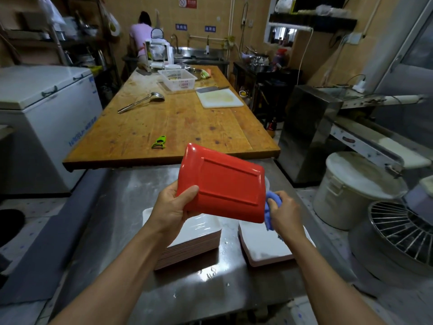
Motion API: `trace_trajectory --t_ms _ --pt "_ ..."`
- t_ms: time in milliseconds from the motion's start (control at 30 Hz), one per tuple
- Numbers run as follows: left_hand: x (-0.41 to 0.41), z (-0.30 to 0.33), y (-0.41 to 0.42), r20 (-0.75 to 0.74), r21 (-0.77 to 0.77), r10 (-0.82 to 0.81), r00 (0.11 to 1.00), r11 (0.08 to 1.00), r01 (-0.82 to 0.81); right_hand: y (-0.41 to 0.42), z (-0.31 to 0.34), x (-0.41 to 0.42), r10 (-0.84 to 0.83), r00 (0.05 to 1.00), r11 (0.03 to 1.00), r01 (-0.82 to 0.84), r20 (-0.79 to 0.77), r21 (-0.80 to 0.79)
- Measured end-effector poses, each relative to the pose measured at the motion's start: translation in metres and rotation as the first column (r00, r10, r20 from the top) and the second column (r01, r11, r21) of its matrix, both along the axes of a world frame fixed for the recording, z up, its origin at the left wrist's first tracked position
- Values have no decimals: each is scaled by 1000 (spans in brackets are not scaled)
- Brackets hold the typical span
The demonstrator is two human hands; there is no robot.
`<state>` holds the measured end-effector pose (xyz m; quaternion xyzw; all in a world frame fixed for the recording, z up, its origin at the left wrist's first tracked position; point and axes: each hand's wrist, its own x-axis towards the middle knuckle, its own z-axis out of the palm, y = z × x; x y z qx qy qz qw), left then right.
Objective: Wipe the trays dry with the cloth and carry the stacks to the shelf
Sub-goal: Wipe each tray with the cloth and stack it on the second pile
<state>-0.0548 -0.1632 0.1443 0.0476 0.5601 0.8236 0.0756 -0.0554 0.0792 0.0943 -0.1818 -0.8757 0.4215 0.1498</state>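
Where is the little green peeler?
In the head view, the green plastic peeler lies on the long wooden table near its front edge, just beyond the red rectangular tray.

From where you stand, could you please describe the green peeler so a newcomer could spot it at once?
Look at the long wooden table running away from the steel counter. Near its closest edge, just beyond the red tray, lies the peeler. It is the only bright green thing there, far smaller than the ladle farther back.

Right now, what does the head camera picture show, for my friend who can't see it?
A person's left hand holds a red tray tilted up, while the right hand rubs its edge with a blue cloth. Below, two stacks of trays sit on a wet steel table, with a long wooden table beyond.
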Motion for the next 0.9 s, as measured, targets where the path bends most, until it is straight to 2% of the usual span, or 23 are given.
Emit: trace_trajectory --t_ms 67,133,200,233,300,367,467,533,600,667,733,800,900 --pt "-1 3 6 -134 -169 -10 991 986 -12 9 1 8 -51 997 985 60 61 -160" --pt "0 3 13 -377 -446 -85 922 890 -100 19 9 14 -75 985 896 136 158 -422" --pt "3 -2 22 -559 -653 -260 787 724 -224 34 17 19 -12 967 783 167 254 -600" --pt "5 -5 27 -611 -703 -346 712 652 -286 40 20 22 46 961 728 155 273 -668" --pt "10 -11 37 -670 -727 -482 564 577 -371 51 25 24 167 954 635 88 248 -768" --pt "12 -15 47 -697 -717 -572 433 560 -415 59 23 27 180 948 638 91 264 -764" --pt "9 -21 63 -690 -710 -669 277 553 -436 64 21 36 166 916 724 138 365 -675" --pt "6 -27 69 -688 -696 -699 195 559 -450 70 16 42 144 899 773 158 413 -614" --pt "3 -31 75 -672 -704 -724 158 557 -441 80 10 49 150 891 757 176 429 -629" --pt "0 -37 81 -653 -716 -740 158 537 -446 84 4 56 160 881 708 212 446 -673" --pt "-4 -42 87 -612 -751 -762 213 474 -460 84 -4 59 149 866 647 279 477 -709" --pt "-6 -47 89 -562 -789 -758 332 370 -491 82 -15 59 128 859 591 335 495 -734" --pt "-10 -53 80 -464 -864 -665 586 191 -467 77 -31 54 60 855 577 391 515 -717"
